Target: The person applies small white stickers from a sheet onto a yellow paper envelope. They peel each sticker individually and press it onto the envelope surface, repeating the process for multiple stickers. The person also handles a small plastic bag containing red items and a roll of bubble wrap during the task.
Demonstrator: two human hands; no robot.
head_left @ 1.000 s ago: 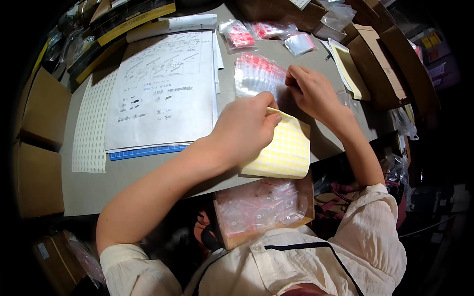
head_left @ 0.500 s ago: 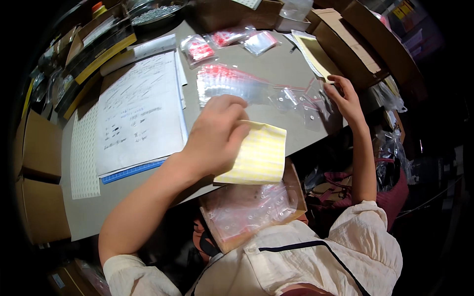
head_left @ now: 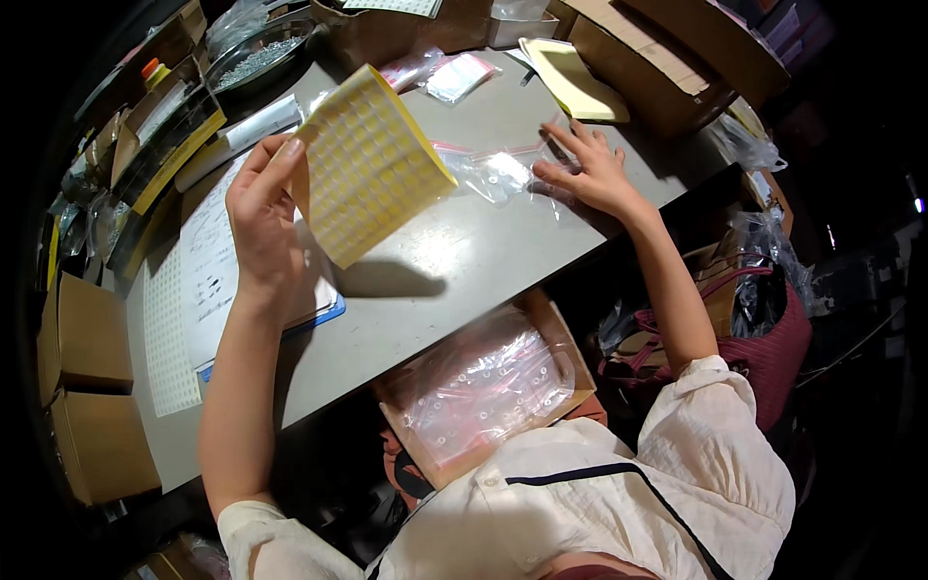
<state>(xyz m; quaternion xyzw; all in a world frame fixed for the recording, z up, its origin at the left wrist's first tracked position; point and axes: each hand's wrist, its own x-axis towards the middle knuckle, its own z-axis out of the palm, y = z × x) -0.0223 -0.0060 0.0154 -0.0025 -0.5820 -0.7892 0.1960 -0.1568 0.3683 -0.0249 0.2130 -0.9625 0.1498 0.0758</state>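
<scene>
My left hand [head_left: 266,217] pinches a yellow label sheet [head_left: 372,169] by its left edge, between thumb and fingers. The sheet shows rows of round labels and is raised at a tilt above the desk, casting a shadow. My right hand [head_left: 592,174] is spread, fingers apart, palm down at small clear zip bags [head_left: 501,176] with red strips. A small white ring-like piece shows in one bag. Whether the fingertips press on the bags I cannot tell. The sheet hides part of the bags behind it.
An open carton [head_left: 440,474] of filled zip bags sits at my lap, below the desk edge. Written papers [head_left: 208,251] lie at left. More yellow sheets [head_left: 575,82], packed bags [head_left: 459,77], a bowl of metal parts [head_left: 256,63] and a cardboard box [head_left: 648,68] stand farther back.
My left hand has carried the label sheet left and upward, away from above the carton. My right hand has shifted left, its fingers spreading over the small bags.
</scene>
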